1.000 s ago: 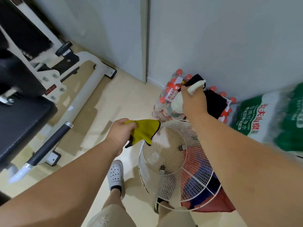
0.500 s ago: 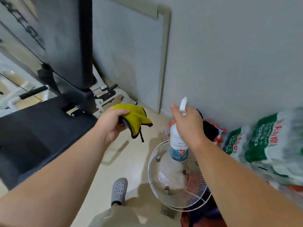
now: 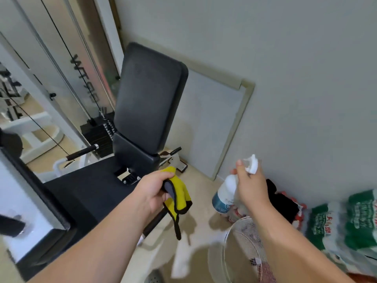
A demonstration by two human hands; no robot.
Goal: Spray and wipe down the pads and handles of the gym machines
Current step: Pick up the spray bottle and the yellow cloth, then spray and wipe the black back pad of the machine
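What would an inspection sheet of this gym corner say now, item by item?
Surface: beige floor, bare beside the bench.
Job's things: black back pad upright; black seat pad below it; yellow cloth; white spray bottle.
Clutter: wire fan guard, packs of bottled water, black cloth.
Hands: left hand grips the cloth; right hand holds the bottle, finger at the trigger.
Cables: black machine cable runs to the weight stack.
Surroundings: grey wall, leaning board.
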